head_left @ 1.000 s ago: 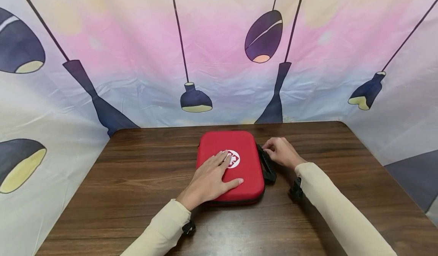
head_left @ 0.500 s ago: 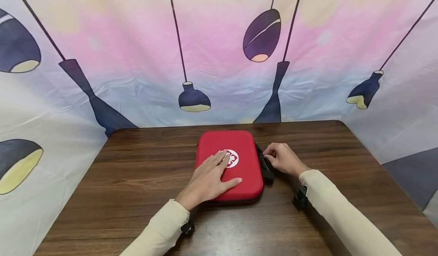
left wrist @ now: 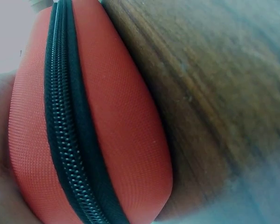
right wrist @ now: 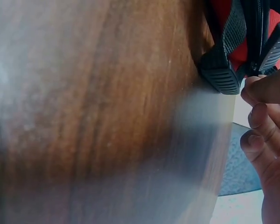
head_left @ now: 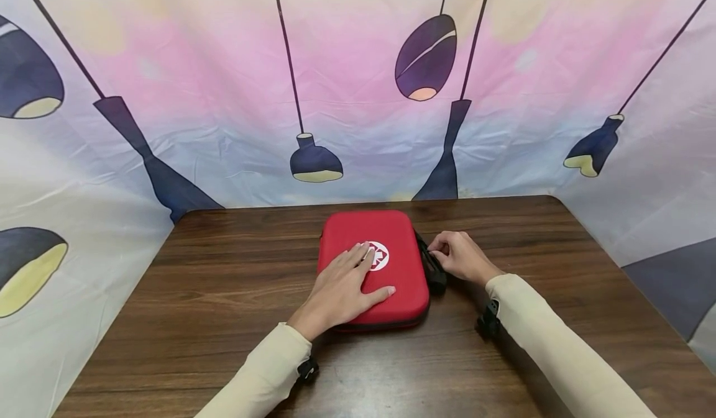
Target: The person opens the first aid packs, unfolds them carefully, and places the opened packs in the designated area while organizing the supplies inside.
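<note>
A red first-aid case (head_left: 397,228) with a white emblem lies closed on the wooden table. My left hand (head_left: 338,284) rests flat on its lid, fingers spread over part of the emblem. The left wrist view shows the black zipper (left wrist: 63,126) running along the near side with its teeth meshed. At the case's right side, my right hand (head_left: 461,258) pinches thumb and forefinger at the zipper (right wrist: 255,42), where the pull is hidden by the fingertips. Its other fingers are loosely bent. A black carry handle (head_left: 436,279) sticks out beside that hand.
The dark brown table (head_left: 235,287) stretches to both sides and in front of the case. Behind it hangs a cloth backdrop (head_left: 235,70) printed with lamps. Each wrist carries a small black camera, and both sleeves are cream.
My right hand has shifted slightly toward me along the case's right side. The left hand keeps its place on the lid. The head view has drifted a little.
</note>
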`<state>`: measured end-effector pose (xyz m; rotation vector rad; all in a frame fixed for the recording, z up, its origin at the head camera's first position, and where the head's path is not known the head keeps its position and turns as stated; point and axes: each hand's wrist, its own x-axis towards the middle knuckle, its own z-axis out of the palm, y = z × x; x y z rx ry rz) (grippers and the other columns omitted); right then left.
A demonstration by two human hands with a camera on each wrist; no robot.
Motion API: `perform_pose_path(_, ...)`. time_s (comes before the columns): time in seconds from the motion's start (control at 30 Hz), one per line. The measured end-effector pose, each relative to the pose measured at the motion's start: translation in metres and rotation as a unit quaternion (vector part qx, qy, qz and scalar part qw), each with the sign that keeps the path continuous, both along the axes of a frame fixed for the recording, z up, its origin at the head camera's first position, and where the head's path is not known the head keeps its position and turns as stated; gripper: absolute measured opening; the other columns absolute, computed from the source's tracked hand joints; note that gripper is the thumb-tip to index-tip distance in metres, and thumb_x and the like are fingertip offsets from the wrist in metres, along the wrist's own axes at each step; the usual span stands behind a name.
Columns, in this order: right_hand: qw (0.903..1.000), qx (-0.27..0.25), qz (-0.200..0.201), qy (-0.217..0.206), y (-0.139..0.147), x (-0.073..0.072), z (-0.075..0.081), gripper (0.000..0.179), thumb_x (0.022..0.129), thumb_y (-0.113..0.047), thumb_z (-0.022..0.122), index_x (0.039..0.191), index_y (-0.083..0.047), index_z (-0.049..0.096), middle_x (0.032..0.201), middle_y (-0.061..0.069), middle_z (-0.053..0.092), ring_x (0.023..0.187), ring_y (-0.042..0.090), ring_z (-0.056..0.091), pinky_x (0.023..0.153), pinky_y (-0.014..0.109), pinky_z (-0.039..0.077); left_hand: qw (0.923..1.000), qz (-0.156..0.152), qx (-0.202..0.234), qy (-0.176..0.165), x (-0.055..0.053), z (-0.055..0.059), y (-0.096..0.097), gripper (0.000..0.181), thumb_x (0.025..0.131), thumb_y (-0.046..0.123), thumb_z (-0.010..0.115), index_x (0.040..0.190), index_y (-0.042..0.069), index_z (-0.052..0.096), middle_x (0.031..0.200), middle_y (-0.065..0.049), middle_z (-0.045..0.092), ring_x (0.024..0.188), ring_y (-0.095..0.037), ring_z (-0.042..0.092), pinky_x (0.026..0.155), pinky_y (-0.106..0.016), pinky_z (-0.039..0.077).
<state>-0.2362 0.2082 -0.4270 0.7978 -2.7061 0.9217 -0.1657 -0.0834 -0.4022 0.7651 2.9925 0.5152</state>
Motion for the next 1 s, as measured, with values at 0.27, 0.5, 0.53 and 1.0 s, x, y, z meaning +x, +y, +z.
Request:
perform_pose_path(0.27,1.0000,-0.002,0.001,-0.005,0.003,0.012,-0.001,0.009,0.088,0.003,0.072,0.087,-0.005,0.074,0.077,-0.004,0.067,0.064,0.006,0.059,0.059,0.025,0.052,1.0000,0.001,0.002,-0.004,0.000,0.001,0.001,0.087,0.093,0.067,0.053,0.157,0.010,0.038,0.164,-0.008,0.030,0.151,-0.028,0.026,0.124,-0.041,0.015)
perform_pose_path(0.5,0.9999,-0.012,0.008,-0.007,0.004,0.027,-0.002,0.014,0.086,0.005,0.073,0.085,-0.009,0.073,0.077,-0.006,0.066,0.065,0.003,0.059,0.058,0.024,0.052,1.0000,0.002,0.001,-0.003,0.000,0.000,0.000,0.087,0.093,0.067,0.053,0.157,0.010,0.038,0.164,-0.008,0.030,0.151,-0.028,0.026,0.124,-0.041,0.016)
perform_pose_path(0.53,0.9999,-0.013,0.010,-0.004,0.005,0.029,-0.003,0.015,0.086,0.006,0.072,0.085,-0.009,0.073,0.077,-0.007,0.066,0.065,0.003,0.059,0.058,0.024,0.052,1.0000,0.002,0.001,-0.004,0.000,0.000,0.000,0.087,0.093,0.067,0.053,0.157,0.010,0.038,0.164,-0.008,0.030,0.151,-0.028,0.026,0.124,-0.041,0.016)
perform_pose_path(1.0,0.9984,-0.045,0.030,0.016,0.009,0.062,-0.005,0.022,0.080,0.008,0.077,0.078,-0.012,0.068,0.075,-0.010,0.064,0.063,-0.002,0.055,0.054,0.022,0.050,1.0000,0.001,-0.003,0.000,-0.001,-0.001,0.001,0.087,0.094,0.068,0.052,0.157,0.010,0.038,0.165,-0.008,0.030,0.152,-0.027,0.026,0.124,-0.041,0.015)
